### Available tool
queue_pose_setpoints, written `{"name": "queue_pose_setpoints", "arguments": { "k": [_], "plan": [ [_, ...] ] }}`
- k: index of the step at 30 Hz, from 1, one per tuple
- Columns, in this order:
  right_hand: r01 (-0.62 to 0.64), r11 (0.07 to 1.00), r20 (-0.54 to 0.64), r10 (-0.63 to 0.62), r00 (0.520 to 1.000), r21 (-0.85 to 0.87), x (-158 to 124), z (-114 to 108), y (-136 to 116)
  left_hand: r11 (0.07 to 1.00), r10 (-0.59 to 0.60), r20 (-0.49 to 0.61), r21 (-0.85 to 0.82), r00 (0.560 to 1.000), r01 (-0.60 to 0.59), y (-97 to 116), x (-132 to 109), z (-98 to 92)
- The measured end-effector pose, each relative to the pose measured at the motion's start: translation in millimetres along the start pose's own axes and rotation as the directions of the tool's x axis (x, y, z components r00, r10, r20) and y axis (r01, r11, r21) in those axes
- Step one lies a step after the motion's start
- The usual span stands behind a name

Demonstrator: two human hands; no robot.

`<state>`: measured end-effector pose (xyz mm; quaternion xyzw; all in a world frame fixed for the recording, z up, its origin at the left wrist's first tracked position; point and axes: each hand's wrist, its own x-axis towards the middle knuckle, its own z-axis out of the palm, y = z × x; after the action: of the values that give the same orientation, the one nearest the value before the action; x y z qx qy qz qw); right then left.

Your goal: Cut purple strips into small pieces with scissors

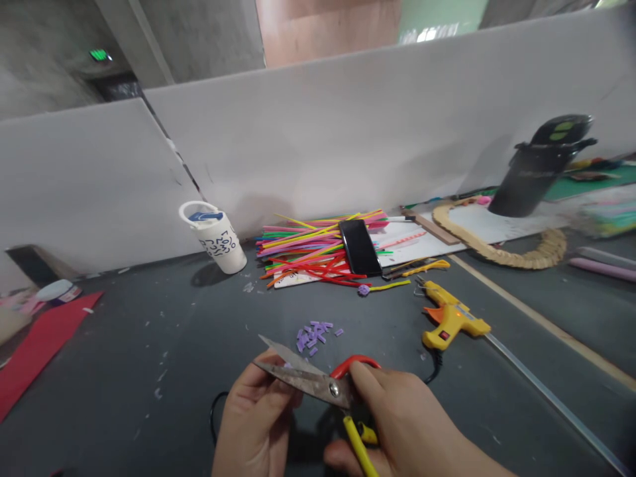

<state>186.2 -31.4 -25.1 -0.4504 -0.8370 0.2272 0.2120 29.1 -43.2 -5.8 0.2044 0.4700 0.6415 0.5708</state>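
Observation:
My right hand (397,404) is closed round the red and yellow handles of a pair of scissors (318,387). The blades stand apart and point left, over the fingers of my left hand (261,404). Those fingers are pinched together; a speck of purple shows at their tips, but the blades hide most of what they hold. Just beyond the blades, a small pile of short purple pieces (311,338) lies on the dark table (163,344). Farther back lies a yellow-green stem (392,286) with a purple ball (364,290) at its end.
A yellow glue gun (452,318) with a long clear stick lies on the right. Behind are coloured pipe cleaners (303,245), a black phone (360,246), a white cup (218,242), a braided tan ring (497,248) and a black tumbler (536,169). Red sheet (44,351) lies left.

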Motion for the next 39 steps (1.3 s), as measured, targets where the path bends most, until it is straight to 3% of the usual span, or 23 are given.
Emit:
{"name": "queue_pose_setpoints", "arguments": {
  "k": [21,32,39],
  "plan": [
    [-0.018,0.999,0.015,0.018,1.0,-0.042,-0.3,2.0,0.5,0.999,0.01,0.047,-0.046,0.999,-0.008,2.3,0.2,2.9],
    [-0.029,0.998,0.005,0.03,1.0,-0.055,-0.6,2.9,-1.5,0.996,0.032,0.003,-0.082,0.999,-0.032,4.1,-0.6,6.3],
    [-0.017,0.997,-0.006,0.016,1.0,-0.071,0.7,4.9,-1.2,0.997,0.025,0.058,-0.075,0.998,-0.02,3.5,0.6,3.8]
  ]
}}
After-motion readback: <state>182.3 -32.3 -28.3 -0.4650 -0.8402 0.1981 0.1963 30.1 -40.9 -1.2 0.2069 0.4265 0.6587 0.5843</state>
